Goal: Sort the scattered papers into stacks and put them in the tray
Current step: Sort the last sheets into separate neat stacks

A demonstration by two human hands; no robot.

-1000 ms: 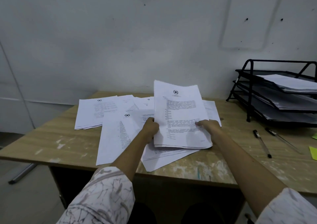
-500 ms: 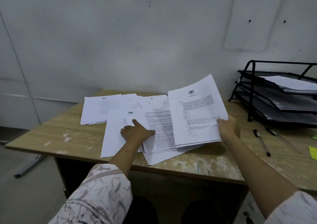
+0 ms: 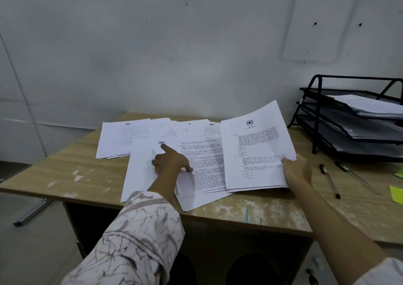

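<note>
My right hand (image 3: 297, 171) has its grip pinching the right edge of a stack of printed sheets (image 3: 257, 147), which sits lifted off the tabletop (image 3: 65, 171), long axis running away from me, letterhead at the far end, leaning slightly right. My left hand (image 3: 171, 161) rests on a loose sheet (image 3: 139, 169), forefinger stretched to its star emblem, other fingers curled, holding nothing; the black wire tray (image 3: 316, 114) stands right

You see white papers (image 3: 257, 151) with black print, a black tray (image 3: 316, 114), a tan desk (image 3: 72, 171), and a white, grey-marbled sleeve (image 3: 135, 236).
</note>
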